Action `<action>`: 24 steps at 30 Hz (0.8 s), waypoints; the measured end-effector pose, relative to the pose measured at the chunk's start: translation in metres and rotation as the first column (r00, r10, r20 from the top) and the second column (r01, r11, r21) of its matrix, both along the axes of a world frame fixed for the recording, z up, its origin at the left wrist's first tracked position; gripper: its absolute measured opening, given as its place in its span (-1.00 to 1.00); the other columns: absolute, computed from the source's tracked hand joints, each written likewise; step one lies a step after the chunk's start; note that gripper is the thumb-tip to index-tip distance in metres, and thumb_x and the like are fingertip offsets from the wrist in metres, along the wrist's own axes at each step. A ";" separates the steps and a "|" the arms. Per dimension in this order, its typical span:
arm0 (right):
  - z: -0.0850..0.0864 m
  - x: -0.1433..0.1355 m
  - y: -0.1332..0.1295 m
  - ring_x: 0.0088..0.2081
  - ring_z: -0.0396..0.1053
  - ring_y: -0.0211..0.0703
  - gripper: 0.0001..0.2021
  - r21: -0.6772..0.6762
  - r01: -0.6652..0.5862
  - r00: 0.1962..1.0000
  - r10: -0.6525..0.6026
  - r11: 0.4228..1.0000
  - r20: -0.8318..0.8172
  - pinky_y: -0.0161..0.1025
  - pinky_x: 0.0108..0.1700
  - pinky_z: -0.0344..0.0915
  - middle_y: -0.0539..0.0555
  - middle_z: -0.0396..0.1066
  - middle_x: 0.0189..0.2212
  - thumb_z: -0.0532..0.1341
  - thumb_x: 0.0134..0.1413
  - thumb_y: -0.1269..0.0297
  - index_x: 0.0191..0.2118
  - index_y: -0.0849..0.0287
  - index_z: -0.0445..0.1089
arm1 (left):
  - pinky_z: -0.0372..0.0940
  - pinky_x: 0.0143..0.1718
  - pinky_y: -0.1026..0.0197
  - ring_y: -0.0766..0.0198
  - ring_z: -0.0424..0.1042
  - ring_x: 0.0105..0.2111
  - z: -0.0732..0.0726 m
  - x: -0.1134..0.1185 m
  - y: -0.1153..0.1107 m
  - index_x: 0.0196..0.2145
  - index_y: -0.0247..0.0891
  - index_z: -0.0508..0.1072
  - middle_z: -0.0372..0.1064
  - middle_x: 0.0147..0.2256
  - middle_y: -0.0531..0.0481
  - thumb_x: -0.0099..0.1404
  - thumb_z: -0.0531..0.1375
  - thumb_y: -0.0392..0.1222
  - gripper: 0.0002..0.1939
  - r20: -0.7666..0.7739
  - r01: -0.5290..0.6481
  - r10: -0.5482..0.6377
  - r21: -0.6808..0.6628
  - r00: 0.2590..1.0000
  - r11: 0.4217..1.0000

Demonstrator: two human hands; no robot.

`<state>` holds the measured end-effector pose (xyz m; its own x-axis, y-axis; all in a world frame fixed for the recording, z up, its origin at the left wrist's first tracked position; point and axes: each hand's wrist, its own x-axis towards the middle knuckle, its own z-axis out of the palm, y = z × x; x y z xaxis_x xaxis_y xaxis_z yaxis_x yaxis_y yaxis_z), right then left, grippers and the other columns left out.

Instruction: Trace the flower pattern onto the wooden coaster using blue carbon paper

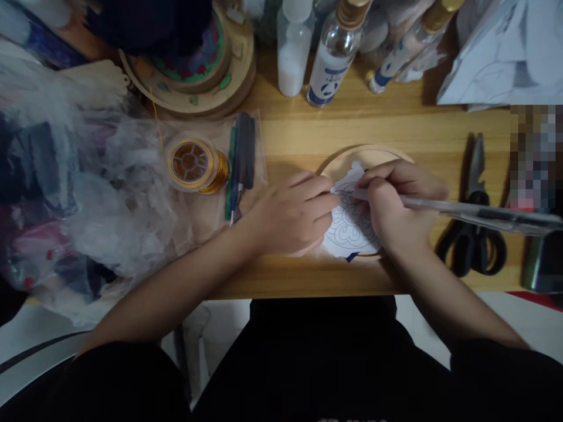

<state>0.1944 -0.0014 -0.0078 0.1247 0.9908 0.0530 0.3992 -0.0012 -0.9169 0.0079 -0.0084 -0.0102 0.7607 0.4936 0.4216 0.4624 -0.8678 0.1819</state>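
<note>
Head camera view: a thin white paper (pixel 349 231) with ragged edges and fine curling outlines lay over a round, pale piece (pixel 341 161) on the wood-grained counter (pixel 308 278). A dark blue corner (pixel 352 257) showed beneath its lower edge. The right hand (pixel 396 202) had its fingers closed around a long, slim, translucent pen (pixel 466 210), its tip at the paper's upper part. The left hand (pixel 299 214) rested at the paper's left edge, fingers bent and close together; whether they pinched the sheet or only pressed it, I could not tell.

To the right lay scissors (pixel 476 225) with black handles and metal blades. To the left, a clear plastic spool (pixel 193 164) wound with glossy golden thread stood near slender tools (pixel 240 158), beside crinkled, filmy plastic bags (pixel 118 205). Toward the back were a smooth, rounded wooden frame (pixel 237 85) with small coloured inlays, a cloudy white plastic bottle (pixel 294 58) and a clear bottle (pixel 332 67) with a blue-and-white label and a gold-coloured cap.
</note>
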 end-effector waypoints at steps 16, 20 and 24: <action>0.002 0.000 0.001 -0.57 0.32 -0.28 -0.83 0.045 -0.037 0.999 0.035 0.998 0.041 -0.29 -0.49 0.23 -0.03 0.38 -0.65 0.14 -0.14 0.46 -0.60 0.15 0.43 | 0.30 -0.17 0.09 0.16 0.39 -0.19 0.000 0.000 0.000 -0.44 -0.28 0.44 0.49 -0.29 -0.05 0.36 0.09 -0.30 -0.78 0.015 -0.003 0.003 0.005 1.000 1.000; 0.003 0.000 0.001 -0.58 0.30 -0.29 -0.82 0.048 -0.041 0.998 0.039 0.998 0.040 -0.30 -0.50 0.21 -0.03 0.37 -0.66 0.12 -0.15 0.48 -0.60 0.16 0.43 | 0.32 -0.20 0.10 0.16 0.41 -0.22 0.000 0.001 0.000 -0.45 -0.30 0.45 0.50 -0.31 -0.05 0.32 0.13 -0.30 -0.80 0.024 -0.005 0.004 0.028 1.000 1.000; 0.003 0.000 0.001 -0.59 0.29 -0.29 -0.83 0.048 -0.036 0.999 0.034 0.998 0.041 -0.30 -0.52 0.21 -0.04 0.37 -0.66 0.13 -0.17 0.47 -0.61 0.15 0.42 | 0.33 -0.18 0.10 0.15 0.42 -0.20 0.001 0.002 0.000 -0.44 -0.31 0.46 0.51 -0.30 -0.06 0.32 0.13 -0.29 -0.81 0.012 -0.012 0.012 0.023 1.000 1.000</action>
